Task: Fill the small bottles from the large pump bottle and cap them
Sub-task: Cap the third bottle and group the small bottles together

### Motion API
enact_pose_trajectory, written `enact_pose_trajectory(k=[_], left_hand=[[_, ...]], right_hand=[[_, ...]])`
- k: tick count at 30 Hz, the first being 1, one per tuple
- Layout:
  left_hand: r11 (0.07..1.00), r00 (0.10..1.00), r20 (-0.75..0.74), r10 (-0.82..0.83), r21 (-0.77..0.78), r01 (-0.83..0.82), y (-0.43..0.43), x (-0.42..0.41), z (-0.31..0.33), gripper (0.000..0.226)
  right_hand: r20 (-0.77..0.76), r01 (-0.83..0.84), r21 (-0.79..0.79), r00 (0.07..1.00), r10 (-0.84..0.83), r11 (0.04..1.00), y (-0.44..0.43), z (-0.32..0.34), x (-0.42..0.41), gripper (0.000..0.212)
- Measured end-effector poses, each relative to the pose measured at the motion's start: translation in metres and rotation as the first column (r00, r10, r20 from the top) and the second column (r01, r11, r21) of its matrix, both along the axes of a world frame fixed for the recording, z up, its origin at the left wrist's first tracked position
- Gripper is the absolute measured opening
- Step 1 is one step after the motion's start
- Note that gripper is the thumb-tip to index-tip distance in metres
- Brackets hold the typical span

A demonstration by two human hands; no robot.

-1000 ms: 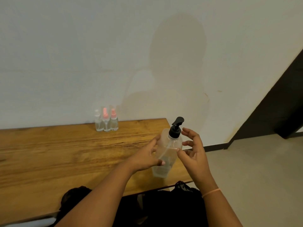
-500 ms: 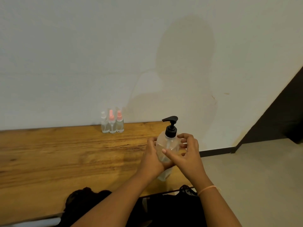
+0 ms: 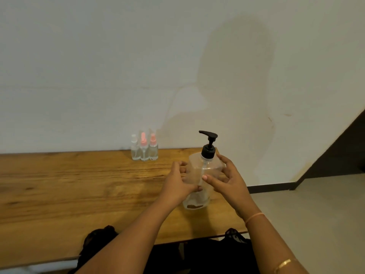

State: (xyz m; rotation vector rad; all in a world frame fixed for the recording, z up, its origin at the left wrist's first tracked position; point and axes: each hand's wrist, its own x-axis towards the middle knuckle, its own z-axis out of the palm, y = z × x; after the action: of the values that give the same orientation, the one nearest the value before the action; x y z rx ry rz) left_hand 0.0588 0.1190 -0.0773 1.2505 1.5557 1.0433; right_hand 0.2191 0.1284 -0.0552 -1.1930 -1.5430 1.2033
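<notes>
Both hands' grip (image 3: 178, 185) (image 3: 227, 180) clasps the pump bottle (image 3: 199, 175), hiding its sides.

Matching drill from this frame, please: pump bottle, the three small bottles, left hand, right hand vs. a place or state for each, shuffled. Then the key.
Things:
1. pump bottle
2. small bottles
3. left hand
4. right hand

Places or states:
A. bunched at the wall on the table's far edge
B. upright near the table's right end, between both hands
C. on the bottle's side nearer the floor area, thin band at the wrist
D. on the bottle's side nearer the small bottles

Pairs: 1-B, 2-A, 3-D, 4-C
</notes>
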Motion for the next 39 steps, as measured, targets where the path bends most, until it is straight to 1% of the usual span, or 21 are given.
enact_pose_trajectory(k=[2, 4, 7, 11, 12, 15, 18, 21, 30, 34, 39], left_hand=[[0.999, 0.999, 0.015, 0.043, 0.022, -0.043, 0.004, -0.008, 0.000, 0.068], [0.996, 0.997, 0.035, 0.076, 0.038, -0.077, 0.009, -0.018, -0.002, 0.064], [0.990, 0.990, 0.087, 0.115, 0.067, -0.121, 0.020, -0.031, -0.007, 0.063], [0.976, 0.975, 0.148, 0.167, 0.115, -0.184, 0.036, -0.046, -0.015, 0.059], [0.973, 0.974, 0.144, 0.175, 0.129, -0.194, 0.039, -0.049, -0.016, 0.059], [0.964, 0.970, 0.154, 0.186, 0.164, -0.211, 0.050, -0.056, -0.022, 0.069], [0.956, 0.966, 0.158, 0.205, 0.179, -0.233, 0.057, -0.059, -0.026, 0.070], [0.955, 0.969, 0.157, 0.193, 0.197, -0.222, 0.063, -0.062, -0.029, 0.069], [0.977, 0.988, 0.030, 0.148, 0.151, -0.151, 0.065, -0.061, -0.030, 0.071], [0.981, 0.990, 0.042, 0.133, 0.138, -0.138, 0.066, -0.062, -0.030, 0.071], [0.986, 0.992, 0.055, 0.116, 0.117, -0.121, 0.068, -0.065, -0.035, 0.075]], right_hand=[[-0.008, 0.011, 0.024, 1.000, -0.011, 1.000, 0.007, -0.002, -0.010, 0.072], [-0.014, 0.005, 0.043, 1.000, -0.004, 0.999, 0.015, -0.006, -0.021, 0.077], [-0.003, -0.014, 0.081, 1.000, 0.014, 0.997, 0.028, -0.011, -0.043, 0.075], [-0.018, 0.010, 0.127, 1.000, -0.008, 0.992, 0.048, -0.019, -0.068, 0.076], [-0.021, 0.014, 0.142, 1.000, -0.012, 0.990, 0.054, -0.020, -0.074, 0.075], [-0.022, 0.029, 0.167, 0.999, -0.026, 0.986, 0.068, -0.023, -0.089, 0.074], [-0.032, 0.039, 0.171, 0.999, -0.034, 0.985, 0.079, -0.027, -0.098, 0.076], [-0.027, 0.043, 0.161, 0.999, -0.039, 0.986, 0.085, -0.028, -0.102, 0.079], [0.027, 0.056, 0.164, 0.998, -0.062, 0.985, 0.084, -0.030, -0.106, 0.081], [0.031, 0.053, 0.159, 0.998, -0.058, 0.986, 0.084, -0.030, -0.106, 0.082], [0.075, 0.039, 0.175, 0.996, -0.052, 0.984, 0.086, -0.030, -0.106, 0.086]])
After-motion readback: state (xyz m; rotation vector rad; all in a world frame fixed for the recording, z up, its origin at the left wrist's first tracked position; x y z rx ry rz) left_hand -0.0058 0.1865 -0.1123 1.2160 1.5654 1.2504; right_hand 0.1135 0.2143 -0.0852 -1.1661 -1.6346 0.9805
